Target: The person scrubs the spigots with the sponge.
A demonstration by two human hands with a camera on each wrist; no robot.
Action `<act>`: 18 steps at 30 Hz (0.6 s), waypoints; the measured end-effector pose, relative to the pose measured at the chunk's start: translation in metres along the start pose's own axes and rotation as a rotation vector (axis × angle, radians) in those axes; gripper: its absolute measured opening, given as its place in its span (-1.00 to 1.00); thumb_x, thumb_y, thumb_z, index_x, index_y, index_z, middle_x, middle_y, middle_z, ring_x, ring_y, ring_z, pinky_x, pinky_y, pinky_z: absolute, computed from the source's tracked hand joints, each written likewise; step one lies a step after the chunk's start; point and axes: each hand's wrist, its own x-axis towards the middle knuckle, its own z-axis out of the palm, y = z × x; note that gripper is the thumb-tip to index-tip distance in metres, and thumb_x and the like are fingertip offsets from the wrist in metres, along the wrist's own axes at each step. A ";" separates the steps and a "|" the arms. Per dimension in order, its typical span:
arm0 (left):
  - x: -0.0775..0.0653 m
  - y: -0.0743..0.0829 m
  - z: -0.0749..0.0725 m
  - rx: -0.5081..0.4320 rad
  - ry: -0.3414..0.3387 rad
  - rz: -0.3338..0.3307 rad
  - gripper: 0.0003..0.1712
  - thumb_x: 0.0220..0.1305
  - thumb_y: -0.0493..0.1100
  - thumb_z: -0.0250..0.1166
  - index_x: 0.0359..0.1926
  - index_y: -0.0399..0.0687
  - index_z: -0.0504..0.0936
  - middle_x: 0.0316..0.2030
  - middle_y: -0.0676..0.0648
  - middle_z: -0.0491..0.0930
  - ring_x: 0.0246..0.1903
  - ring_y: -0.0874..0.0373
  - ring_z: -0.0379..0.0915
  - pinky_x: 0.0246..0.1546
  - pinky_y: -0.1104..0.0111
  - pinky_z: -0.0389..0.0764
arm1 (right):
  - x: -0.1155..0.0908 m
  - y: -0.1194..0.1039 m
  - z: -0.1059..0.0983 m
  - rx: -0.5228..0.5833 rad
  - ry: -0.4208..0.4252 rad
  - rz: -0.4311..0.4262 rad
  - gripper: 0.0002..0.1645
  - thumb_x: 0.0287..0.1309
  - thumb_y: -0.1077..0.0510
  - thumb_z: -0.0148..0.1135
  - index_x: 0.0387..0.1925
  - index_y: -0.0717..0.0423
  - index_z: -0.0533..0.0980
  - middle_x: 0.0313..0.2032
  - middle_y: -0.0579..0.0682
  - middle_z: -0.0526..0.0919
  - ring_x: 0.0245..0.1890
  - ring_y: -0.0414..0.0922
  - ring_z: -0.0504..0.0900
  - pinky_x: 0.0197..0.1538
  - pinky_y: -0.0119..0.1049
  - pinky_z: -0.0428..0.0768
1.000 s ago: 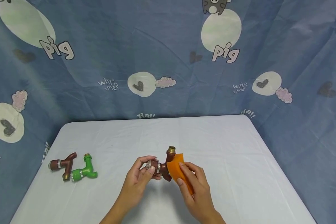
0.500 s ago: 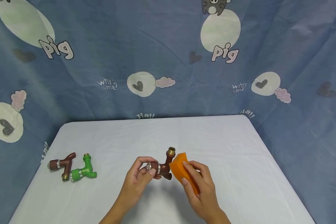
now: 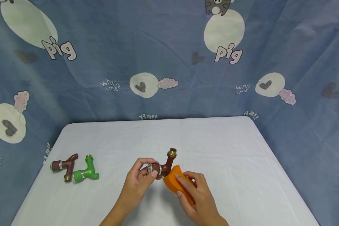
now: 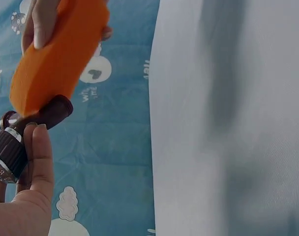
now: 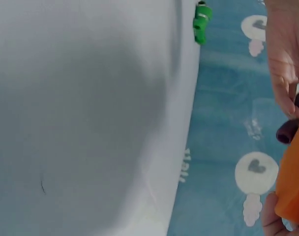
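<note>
- left hand [image 3: 137, 185] is gripping brown tap [image 3: 165, 169], head-view 6 o'clock
- right hand [image 3: 199, 195] is pinching orange cloth [image 3: 171, 183] — touching brown tap's 5 o'clock
- green tap [image 3: 88, 171], second brown tap [image 3: 69, 165] lying toward held tap's 9 o'clock

Held brown tap [image 3: 169, 161] looked glossy, plastic-like; brass-toned end [image 3: 172, 152] metallic | orange pad [image 3: 171, 182] matt, smooth | green tap [image 3: 87, 172] shone, plastic-like | desk [image 3: 228, 150] wore matt cloth | backdrop [image 3: 169, 103] was creased fabric

We count two dark brown, brass-ended taps [image 3: 166, 169] [image 3: 69, 165], one glossy green, brass-ended tap [image 3: 87, 171], one soft orange pad [image 3: 173, 183], two bare hands [image 3: 137, 185] [image 3: 200, 197], one white-covered table [image 3: 228, 147] and one blue printed fabric backdrop [image 3: 169, 56].
</note>
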 end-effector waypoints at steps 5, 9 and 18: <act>0.001 -0.001 0.001 -0.014 -0.017 0.018 -0.66 0.50 -0.46 0.15 0.22 -0.40 0.36 0.10 -0.43 0.41 -0.08 0.01 0.67 0.00 0.20 0.75 | 0.009 0.004 -0.008 0.031 0.057 0.039 -0.53 0.54 -0.03 0.16 0.29 0.12 0.59 0.14 0.14 0.55 0.01 -0.02 0.48 0.01 -0.50 0.54; 0.001 -0.003 0.004 -0.030 -0.040 -0.002 -0.67 0.51 -0.44 0.15 0.22 -0.39 0.35 0.07 -0.42 0.43 -0.10 0.01 0.67 0.00 0.20 0.74 | 0.016 0.004 -0.007 0.045 0.091 0.049 -0.52 0.53 -0.01 0.17 0.31 0.14 0.56 0.16 0.18 0.53 0.04 0.01 0.49 0.03 -0.47 0.56; 0.003 -0.005 0.006 -0.022 -0.023 0.010 -0.63 0.47 -0.46 0.20 0.21 -0.39 0.36 0.12 -0.42 0.39 -0.01 -0.01 0.65 0.02 0.22 0.74 | 0.001 -0.003 -0.001 -0.041 0.011 0.023 -0.50 0.54 -0.09 0.11 0.29 0.06 0.60 0.12 0.10 0.55 -0.01 -0.03 0.48 -0.05 -0.44 0.60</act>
